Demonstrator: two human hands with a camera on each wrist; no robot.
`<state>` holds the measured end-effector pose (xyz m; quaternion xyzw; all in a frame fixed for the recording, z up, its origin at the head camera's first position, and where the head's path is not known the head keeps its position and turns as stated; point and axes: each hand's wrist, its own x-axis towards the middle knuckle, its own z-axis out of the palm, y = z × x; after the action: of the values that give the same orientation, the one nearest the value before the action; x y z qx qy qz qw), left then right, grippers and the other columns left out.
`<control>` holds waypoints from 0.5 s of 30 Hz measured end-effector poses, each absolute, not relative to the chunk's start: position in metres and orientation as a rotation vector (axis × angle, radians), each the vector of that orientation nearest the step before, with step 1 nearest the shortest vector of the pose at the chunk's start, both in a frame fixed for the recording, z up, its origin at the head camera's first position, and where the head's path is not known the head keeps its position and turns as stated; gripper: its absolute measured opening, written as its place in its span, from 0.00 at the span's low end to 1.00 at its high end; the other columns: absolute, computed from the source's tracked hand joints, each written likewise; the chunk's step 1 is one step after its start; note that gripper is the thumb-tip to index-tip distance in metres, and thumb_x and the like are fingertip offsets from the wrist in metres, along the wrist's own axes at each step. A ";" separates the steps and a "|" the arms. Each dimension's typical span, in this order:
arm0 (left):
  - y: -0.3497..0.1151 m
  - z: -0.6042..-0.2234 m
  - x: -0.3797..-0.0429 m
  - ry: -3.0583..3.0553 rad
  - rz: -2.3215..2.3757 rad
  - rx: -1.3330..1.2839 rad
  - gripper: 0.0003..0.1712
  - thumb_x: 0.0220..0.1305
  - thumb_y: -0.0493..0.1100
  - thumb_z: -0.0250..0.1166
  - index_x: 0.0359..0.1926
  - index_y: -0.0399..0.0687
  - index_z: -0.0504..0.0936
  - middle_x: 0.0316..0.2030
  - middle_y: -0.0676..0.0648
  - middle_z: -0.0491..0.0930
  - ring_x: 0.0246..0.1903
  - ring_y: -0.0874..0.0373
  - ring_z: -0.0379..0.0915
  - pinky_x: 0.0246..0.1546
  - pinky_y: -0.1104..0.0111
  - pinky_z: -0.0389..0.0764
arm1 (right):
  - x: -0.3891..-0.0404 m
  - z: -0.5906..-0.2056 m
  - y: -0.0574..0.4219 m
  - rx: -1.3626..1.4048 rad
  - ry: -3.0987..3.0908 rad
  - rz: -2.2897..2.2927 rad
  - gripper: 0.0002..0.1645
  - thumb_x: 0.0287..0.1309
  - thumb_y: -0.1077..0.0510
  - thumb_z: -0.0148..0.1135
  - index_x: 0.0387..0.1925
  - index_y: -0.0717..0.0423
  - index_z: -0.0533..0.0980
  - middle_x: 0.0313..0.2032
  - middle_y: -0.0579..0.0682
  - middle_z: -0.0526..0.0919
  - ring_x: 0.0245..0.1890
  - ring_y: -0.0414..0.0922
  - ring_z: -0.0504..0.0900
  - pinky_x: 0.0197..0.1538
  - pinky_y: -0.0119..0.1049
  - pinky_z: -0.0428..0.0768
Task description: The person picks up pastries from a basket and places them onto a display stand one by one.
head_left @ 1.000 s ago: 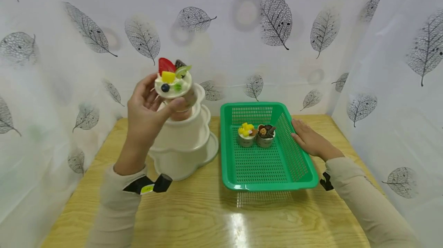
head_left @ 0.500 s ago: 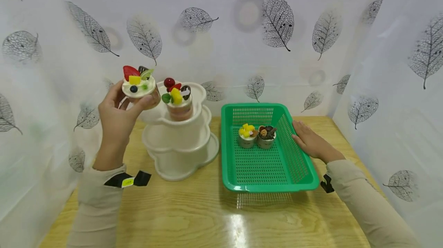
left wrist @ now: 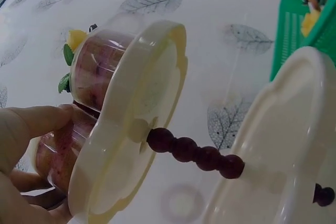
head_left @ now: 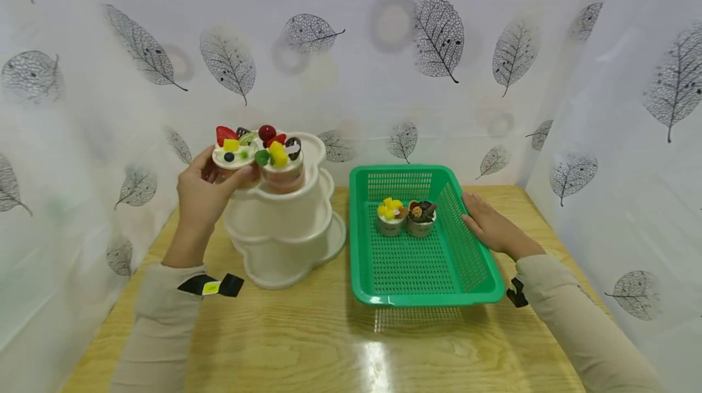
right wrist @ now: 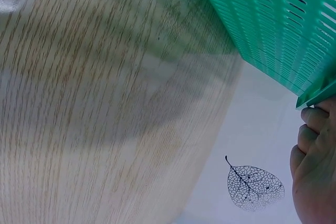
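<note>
My left hand point(head_left: 205, 192) grips a small dessert cup point(head_left: 234, 154) topped with strawberry, blueberry and a yellow cube, and sets it on the top tier of a cream three-tier stand point(head_left: 285, 222). A second fruit-topped cup point(head_left: 280, 161) stands right beside it on that tier. In the left wrist view both cups point(left wrist: 94, 72) sit against the top plate point(left wrist: 131, 124), with my fingers point(left wrist: 31, 129) round the nearer one. My right hand point(head_left: 488, 222) rests flat against the right rim of a green basket point(head_left: 466, 259) holding two more cups point(head_left: 406, 216).
The stand and basket sit on a wooden table point(head_left: 329, 344) closed in by leaf-print curtains point(head_left: 631, 106) on three sides. The stand's lower tiers point(left wrist: 283, 145) hold nothing that shows. The right wrist view shows the basket's mesh wall point(right wrist: 283, 35) and my fingers point(right wrist: 315, 171) at its rim.
My left hand swung the cup from in front of the stand out to the left, then brought it down and right onto the top tier beside the other cup. The right hand stayed put.
</note>
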<state>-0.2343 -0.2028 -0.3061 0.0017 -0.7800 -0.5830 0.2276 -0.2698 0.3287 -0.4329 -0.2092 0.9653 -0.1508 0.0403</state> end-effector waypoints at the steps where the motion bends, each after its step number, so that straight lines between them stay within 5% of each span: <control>1: -0.202 -0.306 -0.234 -2.156 -1.593 -0.004 0.41 0.54 0.42 0.73 0.67 0.44 0.68 0.61 0.40 0.72 0.59 0.56 0.69 0.60 0.71 0.72 | -0.270 -0.433 0.329 -0.635 2.955 -0.461 0.39 0.76 0.46 0.34 0.73 0.68 0.39 0.72 0.69 0.40 0.72 0.67 0.38 0.71 0.61 0.42; 15: -0.208 -0.302 -0.228 -2.383 -1.393 -0.019 0.46 0.56 0.53 0.71 0.69 0.40 0.63 0.63 0.38 0.69 0.64 0.48 0.65 0.63 0.63 0.69 | -0.269 -0.434 0.328 -0.639 2.966 -0.480 0.39 0.76 0.47 0.35 0.73 0.69 0.40 0.72 0.69 0.41 0.72 0.66 0.39 0.71 0.61 0.42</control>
<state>-0.2284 -0.2083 -0.3016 -0.0068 -0.8477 -0.4954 0.1894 -0.2691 0.3284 -0.4337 -0.2078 0.9650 -0.1561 0.0349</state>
